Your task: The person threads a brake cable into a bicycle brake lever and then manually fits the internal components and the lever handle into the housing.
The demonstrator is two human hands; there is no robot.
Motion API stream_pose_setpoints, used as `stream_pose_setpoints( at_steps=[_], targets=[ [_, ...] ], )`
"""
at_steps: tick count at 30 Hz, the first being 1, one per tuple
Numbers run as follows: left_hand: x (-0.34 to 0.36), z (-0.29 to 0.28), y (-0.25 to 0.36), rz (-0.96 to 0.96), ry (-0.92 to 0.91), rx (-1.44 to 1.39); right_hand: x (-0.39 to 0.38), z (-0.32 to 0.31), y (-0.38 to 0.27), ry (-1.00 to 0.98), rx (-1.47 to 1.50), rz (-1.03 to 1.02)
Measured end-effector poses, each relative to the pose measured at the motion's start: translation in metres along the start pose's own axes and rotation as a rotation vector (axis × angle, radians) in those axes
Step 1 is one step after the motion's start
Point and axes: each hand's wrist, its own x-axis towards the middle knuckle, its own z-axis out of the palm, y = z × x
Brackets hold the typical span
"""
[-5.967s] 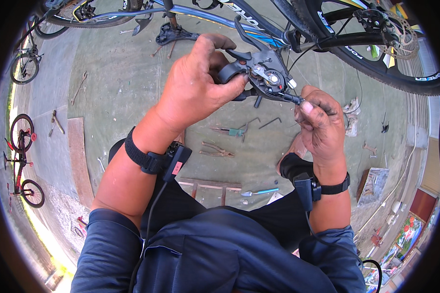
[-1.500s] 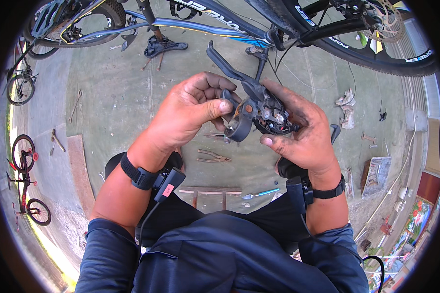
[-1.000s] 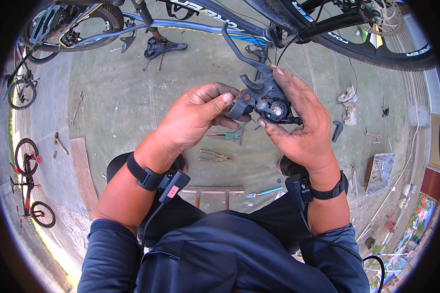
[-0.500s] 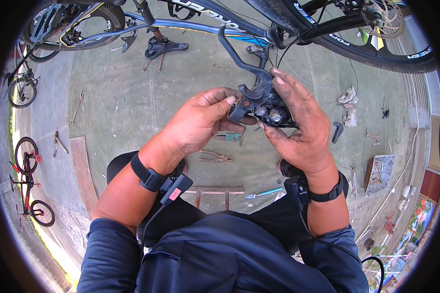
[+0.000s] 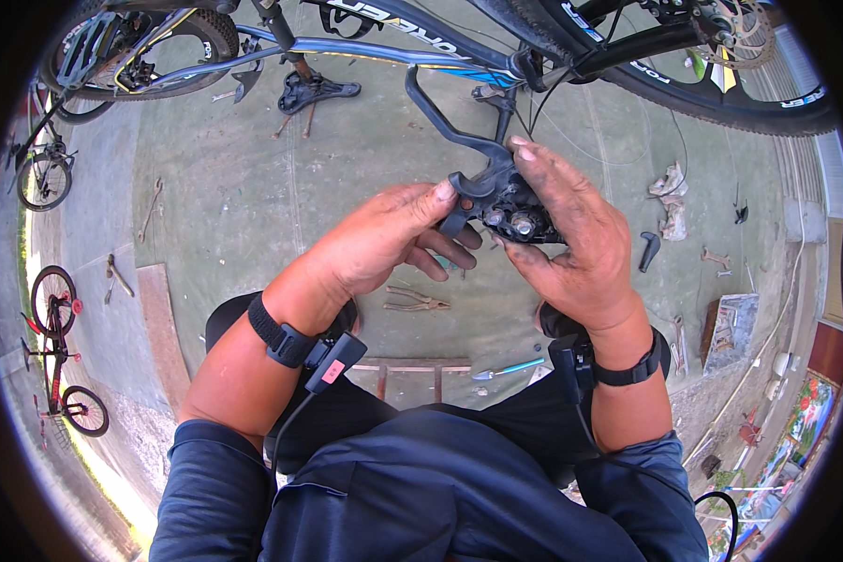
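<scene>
A black bicycle brake lever with a shifter body [image 5: 510, 201] is held up between my two hands, its long curved blade pointing up and away to the left. My right hand [image 5: 585, 239] wraps the shifter's right side, fingers along the top and thumb underneath. At the clamp end, my left hand [image 5: 393, 234] pinches with the thumb on top, while its other fingers curl loosely below. Two silver bolt-like parts show on the near face of the body. The fingertips behind the clamp are partly hidden.
An upside-down bicycle [image 5: 440, 47] spans the far side, its saddle [image 5: 314, 92] on the floor. Around me lie pliers [image 5: 417, 300], a blue-handled tool [image 5: 508, 369], wrenches [image 5: 150, 211], a hammer [image 5: 117, 276], and a metal tray [image 5: 735, 332]. A red-and-black bicycle [image 5: 58, 347] is at left.
The lever has turned slightly in my hands, its blade swinging left and up. My left fingers have shifted and spread a little under the clamp. The right hand keeps its grip.
</scene>
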Motion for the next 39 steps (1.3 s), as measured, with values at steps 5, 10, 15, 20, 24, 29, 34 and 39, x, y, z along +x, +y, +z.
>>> stream_pose_setpoints(
  at_steps=[5, 10, 15, 20, 24, 29, 34, 39],
  targets=[
    [0.001, -0.002, -0.009, 0.076, -0.193, -0.117, 0.001, -0.002, -0.001, -0.048, 0.086, 0.009],
    [-0.006, 0.01, 0.003, -0.029, -0.2, -0.008, 0.006, -0.005, 0.004, -0.107, 0.038, -0.065],
    [-0.002, 0.015, 0.002, -0.001, -0.149, 0.222, 0.003, 0.005, 0.008, -0.106, 0.018, -0.131],
    [0.002, 0.023, -0.005, 0.224, 0.048, 0.112, -0.001, 0.006, 0.01, 0.131, 0.027, 0.113],
    [0.01, 0.024, -0.013, 0.344, 0.123, 0.358, -0.018, 0.036, 0.009, 0.046, 0.889, 0.556],
    [0.009, 0.031, -0.022, 0.454, 0.169, 0.572, -0.011, 0.039, -0.003, -0.094, 1.086, 0.533],
    [0.003, 0.027, -0.022, 0.337, 0.016, 0.285, -0.012, 0.036, -0.001, -0.061, 1.004, 0.529],
    [0.003, 0.013, -0.001, 0.098, -0.119, 0.088, -0.01, 0.027, 0.005, -0.09, 0.893, 0.437]
  ],
)
